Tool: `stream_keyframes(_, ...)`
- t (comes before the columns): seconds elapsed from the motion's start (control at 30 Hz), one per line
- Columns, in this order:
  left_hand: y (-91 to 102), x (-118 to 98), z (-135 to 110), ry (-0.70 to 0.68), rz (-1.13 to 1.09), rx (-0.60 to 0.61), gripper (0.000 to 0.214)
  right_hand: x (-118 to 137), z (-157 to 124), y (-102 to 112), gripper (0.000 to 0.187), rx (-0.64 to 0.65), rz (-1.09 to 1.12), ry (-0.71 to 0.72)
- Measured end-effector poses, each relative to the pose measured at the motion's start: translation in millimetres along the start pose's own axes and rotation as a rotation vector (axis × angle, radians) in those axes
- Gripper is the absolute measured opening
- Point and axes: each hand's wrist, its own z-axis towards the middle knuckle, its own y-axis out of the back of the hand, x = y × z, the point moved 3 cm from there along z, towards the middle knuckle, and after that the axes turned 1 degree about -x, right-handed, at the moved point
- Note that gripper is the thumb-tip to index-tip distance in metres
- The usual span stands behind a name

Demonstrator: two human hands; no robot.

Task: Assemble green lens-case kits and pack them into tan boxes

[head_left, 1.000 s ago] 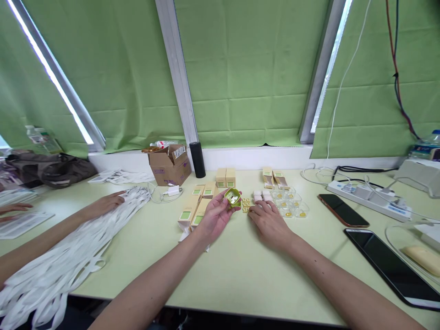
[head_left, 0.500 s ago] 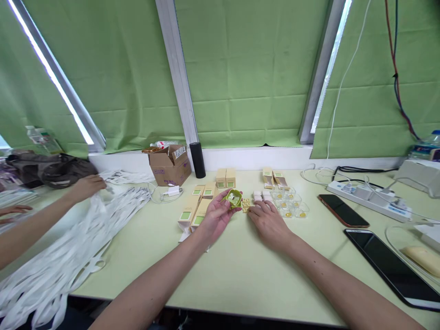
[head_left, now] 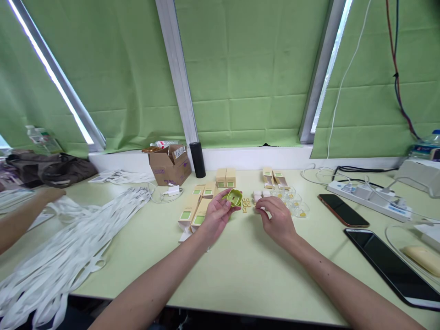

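On a pale green table (head_left: pixel 240 275) under green blinds (head_left: pixel 247 68), the left hand (head_left: pixel 215 217) pinches a small green case (head_left: pixel 234 198) at mid-table. Just right, the right hand (head_left: pixel 277 222) bunches its fingers; whether it holds anything cannot be told.

round lime-green case (head_left: pixel 234 198), open, pale insert inside, tilted, in left hand (head_left: pixel 216 215), tiny white piece (head_left: pixel 260 209) at its 4 o'clock, by fingertips of right hand (head_left: pixel 277 222)

L hand (head_left: pixel 215 216) grips green case (head_left: pixel 234 198), R hand (head_left: pixel 277 222) near.
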Motion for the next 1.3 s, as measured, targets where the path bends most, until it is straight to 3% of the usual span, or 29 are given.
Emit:
stream_keyframes(0.23, -1.8, -0.6, 0.2, 0.001, 0.022, -0.009, 0.058, 10.9, 5.0, -2.4, 0.021, 0.089, 0.434, -0.216)
stream_keyframes(0.47, -2.4, 1.2, -1.4, -0.008, 0.081, -0.003, 0.061, 7.7, 6.8, -11.2, 0.037, 0.080, 0.931, -0.707)
stream_keyframes(0.6, -2.4, 2.9, -1.6, -0.017, 0.111, 0.010, 0.062, 12.6, 9.3, -11.2, 0.045, 0.058, 1.150, -0.851)
stream_keyframes(0.73, -3.4, 3.0, -2.5, -0.010, 0.144, 0.017, 0.062, 14.0, 9.1, -12.4, 0.051, 0.055, 1.232, -0.984)
stream_keyframes(1.03, -5.8, 5.5, -2.9, -0.002, 0.211, 0.025, 0.064, 12.6, 10.3, -9.7, 0.062, 0.032, 1.265, -1.036)
stream_keyframes(1.3, -5.0, 5.9, -3.0, 0.013, 0.210, 0.028, 0.063, 16.1, 11.7, -5.7, 0.046, 0.031, 1.241, -0.918)
